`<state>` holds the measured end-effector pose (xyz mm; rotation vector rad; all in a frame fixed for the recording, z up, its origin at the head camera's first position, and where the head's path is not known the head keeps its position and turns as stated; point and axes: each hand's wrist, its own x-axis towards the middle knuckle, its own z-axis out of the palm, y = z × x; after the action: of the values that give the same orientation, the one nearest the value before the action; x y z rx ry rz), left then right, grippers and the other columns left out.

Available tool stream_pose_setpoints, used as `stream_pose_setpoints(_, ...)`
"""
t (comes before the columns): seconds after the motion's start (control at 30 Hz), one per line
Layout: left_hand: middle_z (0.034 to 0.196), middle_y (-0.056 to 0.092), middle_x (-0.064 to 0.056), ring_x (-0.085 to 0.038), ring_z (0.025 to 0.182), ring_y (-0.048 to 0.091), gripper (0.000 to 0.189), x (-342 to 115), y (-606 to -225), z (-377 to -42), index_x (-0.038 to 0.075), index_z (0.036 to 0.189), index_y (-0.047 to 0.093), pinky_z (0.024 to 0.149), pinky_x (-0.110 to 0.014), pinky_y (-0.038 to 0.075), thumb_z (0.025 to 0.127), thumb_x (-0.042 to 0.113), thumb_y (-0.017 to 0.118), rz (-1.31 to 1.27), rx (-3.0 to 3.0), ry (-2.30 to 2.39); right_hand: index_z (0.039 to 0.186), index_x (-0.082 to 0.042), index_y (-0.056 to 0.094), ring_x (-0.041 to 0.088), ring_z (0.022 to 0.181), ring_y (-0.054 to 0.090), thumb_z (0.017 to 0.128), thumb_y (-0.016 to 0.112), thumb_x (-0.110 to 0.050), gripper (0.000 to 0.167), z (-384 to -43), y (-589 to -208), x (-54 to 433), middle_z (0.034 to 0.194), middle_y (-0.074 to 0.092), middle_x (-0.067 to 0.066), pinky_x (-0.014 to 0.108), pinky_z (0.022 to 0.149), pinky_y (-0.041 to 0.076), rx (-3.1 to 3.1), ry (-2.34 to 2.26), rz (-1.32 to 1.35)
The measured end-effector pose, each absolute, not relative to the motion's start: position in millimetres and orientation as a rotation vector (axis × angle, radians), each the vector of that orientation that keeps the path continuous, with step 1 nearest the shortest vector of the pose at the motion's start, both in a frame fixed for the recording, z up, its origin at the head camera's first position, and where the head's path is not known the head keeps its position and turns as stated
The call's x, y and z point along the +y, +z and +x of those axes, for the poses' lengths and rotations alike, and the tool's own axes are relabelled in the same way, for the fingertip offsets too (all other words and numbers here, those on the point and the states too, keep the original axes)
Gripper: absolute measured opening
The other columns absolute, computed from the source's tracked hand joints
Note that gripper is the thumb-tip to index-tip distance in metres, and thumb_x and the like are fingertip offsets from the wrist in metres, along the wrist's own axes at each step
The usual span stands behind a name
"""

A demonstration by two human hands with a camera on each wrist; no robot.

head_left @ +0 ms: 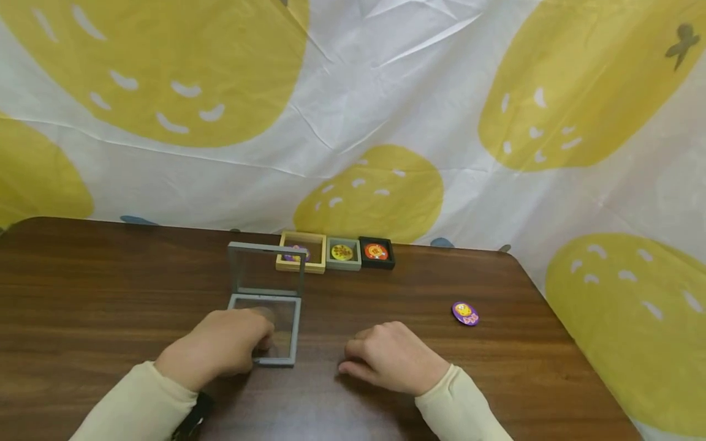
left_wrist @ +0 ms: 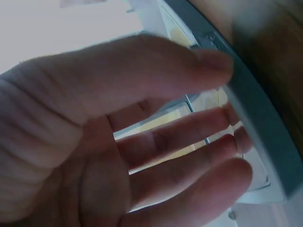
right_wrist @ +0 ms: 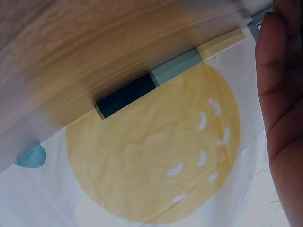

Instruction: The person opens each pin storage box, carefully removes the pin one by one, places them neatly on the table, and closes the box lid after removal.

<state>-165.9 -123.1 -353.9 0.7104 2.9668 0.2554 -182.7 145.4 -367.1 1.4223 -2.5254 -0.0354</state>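
Note:
A grey hinged display frame (head_left: 295,331) lies unfolded, its base flat on the table and its lid standing up at the back. Clear film spans both halves. My left hand (head_left: 220,343) rests over the left side of the base. In the left wrist view the thumb (left_wrist: 215,66) lies against the grey rim (left_wrist: 260,123), and the loosely bent fingers (left_wrist: 189,137) touch the film with their tips. To the right, my right hand (head_left: 391,358) rests on the table, loosely curled around nothing. A purple round badge (head_left: 465,313) lies farther right.
Along the table's back edge stand three small frames side by side: a cream one (head_left: 320,267) holding a purple badge, a grey-green one (head_left: 343,266) with a yellow badge, and a black one (head_left: 392,260) with a red-orange badge. Behind hangs a white curtain (head_left: 380,92) with yellow fruit shapes.

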Motion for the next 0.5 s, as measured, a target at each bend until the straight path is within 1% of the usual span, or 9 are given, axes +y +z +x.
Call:
stream_pose_setpoints(0.13, 0.075, 0.058, 0.008, -0.008, 0.066, 0.051, 0.028, -138, -355, -167, 0.021, 0.073, 0.059, 0.056, -0.036, 0.046, 0.072, -0.005, 0.069, 0.680, 2.952, 0.228, 0.071, -0.028, 0.060, -0.002, 0.056, 0.056, 0.089, 0.062, -0.041, 0.022, -183, -368, 145, 0.064, 0.058, -0.018, 0.023, 0.053, 0.046, -2.526, -0.059, 1.413)
stream_pose_setpoints(0.27, 0.073, 0.057, 0.008, -0.008, 0.065, 0.050, 0.027, -147, -354, -166, 0.021, 0.068, 0.056, 0.056, -0.038, 0.046, 0.077, -0.001, 0.067, 0.641, 2.996, 0.155, 0.072, -0.029, 0.061, 0.000, 0.057, 0.058, 0.088, 0.063, -0.041, 0.020, -184, -370, 145, 0.065, 0.060, -0.018, 0.024, 0.054, 0.047, -2.535, -0.082, 1.397)
stream_pose_setpoints(0.4, 0.071, 0.058, 0.004, -0.009, 0.065, 0.052, 0.027, -152, -351, -166, 0.019, 0.065, 0.053, 0.056, -0.042, 0.048, 0.078, -0.003, 0.063, 0.580, 3.023, 0.101, 0.072, -0.029, 0.061, 0.000, 0.057, 0.059, 0.088, 0.062, -0.042, 0.021, -184, -370, 144, 0.065, 0.060, -0.017, 0.024, 0.054, 0.047, -2.546, -0.083, 1.396)
stream_pose_setpoints(0.5, 0.073, 0.060, 0.001, -0.012, 0.066, 0.055, 0.025, -156, -350, -166, 0.016, 0.067, 0.054, 0.056, -0.045, 0.048, 0.079, -0.005, 0.060, 0.536, 3.005, 0.073, 0.073, -0.029, 0.061, 0.000, 0.058, 0.059, 0.088, 0.062, -0.042, 0.021, -184, -370, 144, 0.066, 0.060, -0.017, 0.025, 0.054, 0.047, -2.556, -0.083, 1.395)
